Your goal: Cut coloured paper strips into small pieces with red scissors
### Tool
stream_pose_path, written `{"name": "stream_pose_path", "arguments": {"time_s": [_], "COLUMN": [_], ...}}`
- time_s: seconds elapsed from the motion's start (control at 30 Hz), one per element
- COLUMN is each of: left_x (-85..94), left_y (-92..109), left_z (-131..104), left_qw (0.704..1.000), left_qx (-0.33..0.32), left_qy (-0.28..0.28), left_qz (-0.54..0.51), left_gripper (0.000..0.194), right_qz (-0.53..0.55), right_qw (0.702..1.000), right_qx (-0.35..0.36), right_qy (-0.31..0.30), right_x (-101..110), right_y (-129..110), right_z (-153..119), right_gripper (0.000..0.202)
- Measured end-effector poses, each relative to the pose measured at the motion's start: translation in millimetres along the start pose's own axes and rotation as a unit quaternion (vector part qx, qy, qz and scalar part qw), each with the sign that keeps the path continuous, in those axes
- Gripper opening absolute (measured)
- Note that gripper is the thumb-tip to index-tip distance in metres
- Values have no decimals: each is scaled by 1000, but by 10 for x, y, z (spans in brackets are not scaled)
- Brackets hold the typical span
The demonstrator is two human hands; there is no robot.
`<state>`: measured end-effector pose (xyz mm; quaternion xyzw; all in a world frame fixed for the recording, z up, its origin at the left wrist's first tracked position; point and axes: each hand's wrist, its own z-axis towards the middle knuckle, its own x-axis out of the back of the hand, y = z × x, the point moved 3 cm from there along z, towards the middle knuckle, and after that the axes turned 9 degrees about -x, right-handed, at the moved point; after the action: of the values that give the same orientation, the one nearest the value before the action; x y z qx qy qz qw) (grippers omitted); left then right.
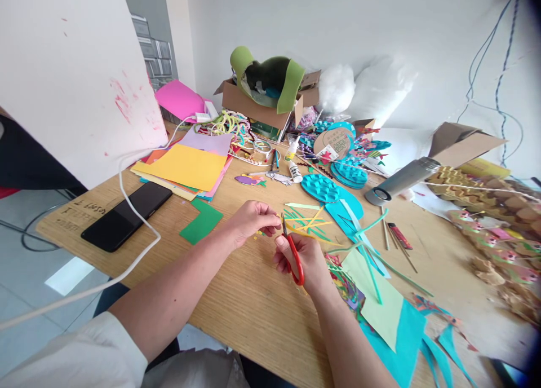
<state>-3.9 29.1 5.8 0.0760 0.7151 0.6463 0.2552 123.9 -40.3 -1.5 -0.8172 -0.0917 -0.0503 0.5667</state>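
Observation:
My right hand (305, 258) is closed on red-handled scissors (297, 263), their blades pointing away from me. Just left of the blade tips, my left hand (256, 221) pinches a small yellow piece (279, 215). A thin yellow strip (315, 236) runs from near the blades to the right, above my right hand. Small yellow and green bits lie on the table under my left hand. Beyond my hands, green and yellow paper strips (307, 221) lie crossed over one another.
Left are a phone (127, 216), a white cable (154, 230), stacked paper (186, 167) and a green sheet (200, 221). Right are pale green paper (376, 298), blue sheets (399, 343) and a metal flask (403, 180). Glue bottles (295, 172) and a cardboard box (253, 107) stand behind.

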Motion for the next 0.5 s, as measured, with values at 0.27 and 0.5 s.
{"name": "stream_pose_path", "arguments": {"time_s": [0.27,0.5], "left_x": [-8,-6], "left_y": [-21,-10], "left_z": [4,6], "left_qw": [1000,1000], "left_qx": [4,6], "left_qy": [12,10], "left_qz": [-4,-1], "left_gripper": [15,14], "right_qz": [15,10], "right_qw": [1000,1000], "right_qx": [-22,-13], "right_qy": [12,15], "right_x": [2,0], "right_y": [41,-10], "right_z": [18,-11], "right_gripper": [53,51]}}
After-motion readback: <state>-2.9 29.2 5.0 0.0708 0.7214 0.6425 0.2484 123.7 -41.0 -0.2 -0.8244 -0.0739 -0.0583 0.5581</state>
